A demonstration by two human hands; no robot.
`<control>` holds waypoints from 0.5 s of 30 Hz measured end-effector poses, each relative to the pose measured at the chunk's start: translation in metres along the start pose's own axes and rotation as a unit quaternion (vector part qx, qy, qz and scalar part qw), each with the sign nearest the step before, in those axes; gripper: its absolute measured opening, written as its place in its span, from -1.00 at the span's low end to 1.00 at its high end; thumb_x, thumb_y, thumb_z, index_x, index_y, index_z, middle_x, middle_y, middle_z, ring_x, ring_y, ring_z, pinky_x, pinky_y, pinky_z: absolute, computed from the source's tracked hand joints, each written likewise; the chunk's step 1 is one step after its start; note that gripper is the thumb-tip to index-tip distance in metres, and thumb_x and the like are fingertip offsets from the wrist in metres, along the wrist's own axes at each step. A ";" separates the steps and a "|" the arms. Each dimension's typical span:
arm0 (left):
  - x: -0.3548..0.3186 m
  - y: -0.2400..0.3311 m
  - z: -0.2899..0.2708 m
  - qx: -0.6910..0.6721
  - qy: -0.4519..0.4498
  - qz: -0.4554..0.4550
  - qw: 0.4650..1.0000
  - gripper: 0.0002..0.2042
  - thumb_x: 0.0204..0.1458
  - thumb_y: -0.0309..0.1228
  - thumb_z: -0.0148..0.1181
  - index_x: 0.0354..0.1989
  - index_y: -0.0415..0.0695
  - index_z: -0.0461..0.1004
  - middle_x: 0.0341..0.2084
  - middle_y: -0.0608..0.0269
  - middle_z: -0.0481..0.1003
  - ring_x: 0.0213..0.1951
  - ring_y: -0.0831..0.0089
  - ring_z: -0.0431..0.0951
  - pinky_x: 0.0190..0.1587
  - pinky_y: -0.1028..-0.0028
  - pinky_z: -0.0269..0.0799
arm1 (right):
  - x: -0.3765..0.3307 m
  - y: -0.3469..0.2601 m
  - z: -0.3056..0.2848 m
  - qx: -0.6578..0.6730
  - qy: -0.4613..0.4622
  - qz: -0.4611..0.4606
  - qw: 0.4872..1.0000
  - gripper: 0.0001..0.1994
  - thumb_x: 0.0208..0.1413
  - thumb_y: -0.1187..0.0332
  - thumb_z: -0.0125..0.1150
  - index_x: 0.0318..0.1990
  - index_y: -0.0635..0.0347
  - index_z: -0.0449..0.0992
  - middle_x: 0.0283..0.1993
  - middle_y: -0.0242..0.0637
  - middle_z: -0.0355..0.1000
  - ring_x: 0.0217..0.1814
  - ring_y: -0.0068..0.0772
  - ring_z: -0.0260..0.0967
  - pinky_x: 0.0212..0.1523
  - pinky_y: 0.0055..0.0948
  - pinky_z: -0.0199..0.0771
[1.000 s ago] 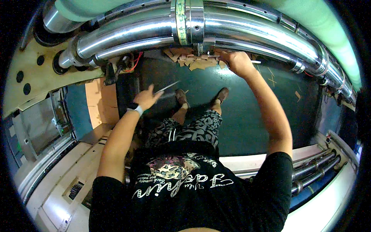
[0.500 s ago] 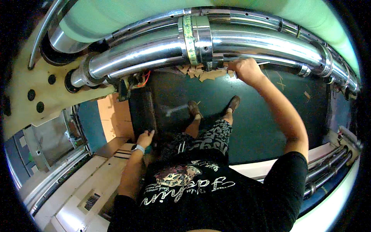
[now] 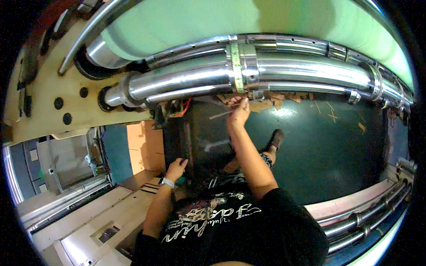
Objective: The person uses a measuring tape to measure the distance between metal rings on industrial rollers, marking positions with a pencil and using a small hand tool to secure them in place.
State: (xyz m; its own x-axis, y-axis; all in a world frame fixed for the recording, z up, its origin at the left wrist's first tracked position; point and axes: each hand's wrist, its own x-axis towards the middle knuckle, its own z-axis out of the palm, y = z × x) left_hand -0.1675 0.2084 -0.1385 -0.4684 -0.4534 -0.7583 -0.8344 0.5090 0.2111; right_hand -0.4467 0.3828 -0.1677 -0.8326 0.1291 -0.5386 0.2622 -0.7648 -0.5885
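Observation:
My right hand is closed around a slim, pale metal bar, whose end sticks out to the left and looks blurred. The hand is raised just under the steel collar on the shiny roller shaft, beside a small block below the collar. A yellowish marked band runs around the shaft at the collar's left side. My left hand hangs low at the left with its fingers curled in. Nothing shows in it, and it touches no machine part that I can see.
A large green-covered cylinder spans the far side. Cardboard scraps lie on the dark floor beneath the shaft. A cream side frame stands left, a pale machine cover lower left, and metal rollers lower right.
My right hand has moved left from the collar's right side to its lower left, still gripping the bar, which now points left. The view has shifted; my left hand remains low and curled.

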 end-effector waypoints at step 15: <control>-0.037 -0.112 0.015 0.046 0.111 -0.018 0.993 -0.51 0.00 -0.04 -0.05 -0.22 -0.33 0.38 -0.26 -0.16 0.41 -0.23 0.03 0.42 -0.16 0.24 0.29 | 0.019 -0.049 0.032 0.165 0.072 0.221 0.958 -0.78 0.14 0.39 -0.41 -0.32 0.33 0.19 -0.45 -0.13 0.19 -0.46 -0.20 0.21 -0.32 -0.13 0.39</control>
State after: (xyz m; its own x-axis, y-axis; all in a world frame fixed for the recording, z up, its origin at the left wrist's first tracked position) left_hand -0.0525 0.1794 -0.1435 -0.4996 -0.6172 -0.6079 -0.8265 0.5497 0.1211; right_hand -0.4902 0.4024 -0.1301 -0.5933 -0.1863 -0.7831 0.3856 -0.9198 -0.0733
